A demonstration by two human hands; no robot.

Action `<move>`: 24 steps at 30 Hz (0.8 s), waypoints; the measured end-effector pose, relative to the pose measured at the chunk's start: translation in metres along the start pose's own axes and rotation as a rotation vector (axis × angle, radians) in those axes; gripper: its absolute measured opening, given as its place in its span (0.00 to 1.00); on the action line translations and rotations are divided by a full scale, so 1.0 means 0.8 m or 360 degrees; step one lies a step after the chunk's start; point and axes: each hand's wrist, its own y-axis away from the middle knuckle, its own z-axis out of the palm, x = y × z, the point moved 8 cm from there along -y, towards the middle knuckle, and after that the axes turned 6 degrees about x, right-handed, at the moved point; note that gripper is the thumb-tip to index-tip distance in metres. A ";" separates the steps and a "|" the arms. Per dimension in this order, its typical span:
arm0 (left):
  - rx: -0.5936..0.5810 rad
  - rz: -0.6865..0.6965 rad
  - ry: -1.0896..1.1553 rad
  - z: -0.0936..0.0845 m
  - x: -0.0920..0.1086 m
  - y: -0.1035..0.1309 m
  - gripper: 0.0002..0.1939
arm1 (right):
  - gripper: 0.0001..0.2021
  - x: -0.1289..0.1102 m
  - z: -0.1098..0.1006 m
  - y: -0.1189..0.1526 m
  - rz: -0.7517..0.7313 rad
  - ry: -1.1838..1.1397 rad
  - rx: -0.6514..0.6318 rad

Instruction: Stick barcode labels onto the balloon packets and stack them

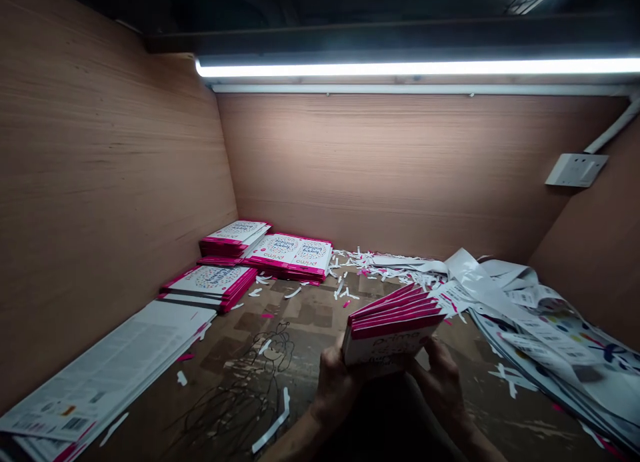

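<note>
Both my hands hold one stack of pink-and-white printed packets [393,339] in front of me, just above the work surface. "prima" can be read on the face turned toward me, and the packets' far edges fan apart. My left hand [337,379] grips the stack's left side. Around its lower right side my right hand [440,375] is closed, with some fingers hidden behind the stack.
Similar packet piles [287,252] stand at the back left, beside flat printed sheets [120,362] along the left wall. Paper scraps [345,285] litter the brown surface. A label strip [540,329] lies over colourful sheets [600,352] at right. A socket [575,170] is on the wall.
</note>
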 end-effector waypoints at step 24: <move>0.0006 -0.0032 -0.0105 0.000 -0.002 0.000 0.17 | 0.20 0.000 -0.008 0.003 -0.0405 0.0131 0.0065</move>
